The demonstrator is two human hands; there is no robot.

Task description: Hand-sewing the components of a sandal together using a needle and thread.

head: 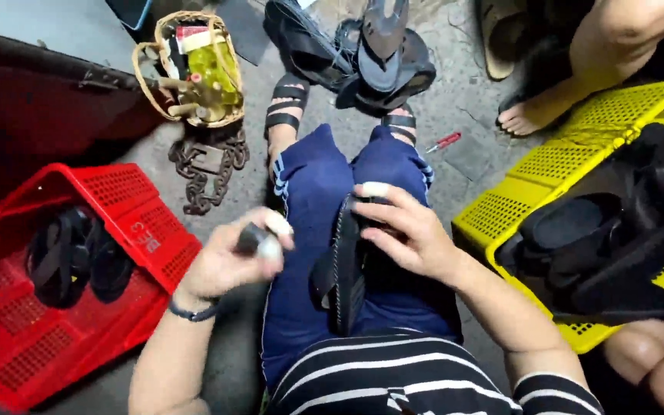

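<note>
My right hand (403,230) grips a black sandal (342,277) that stands on its edge between my knees, over blue trousers. My left hand (228,260) is closed around a small dark tool with a pale rounded end (261,242), held just left of the sandal. A dark band circles my left wrist.
A red plastic crate (144,223) with black sandals sits at my left. A yellow crate (578,154) with black shoes is at the right. Ahead lie a wicker basket (194,69) with bottles, a rusty chain (205,173), a pile of sandals (370,54), a red screwdriver (446,141). Another person's bare foot (536,111) rests nearby.
</note>
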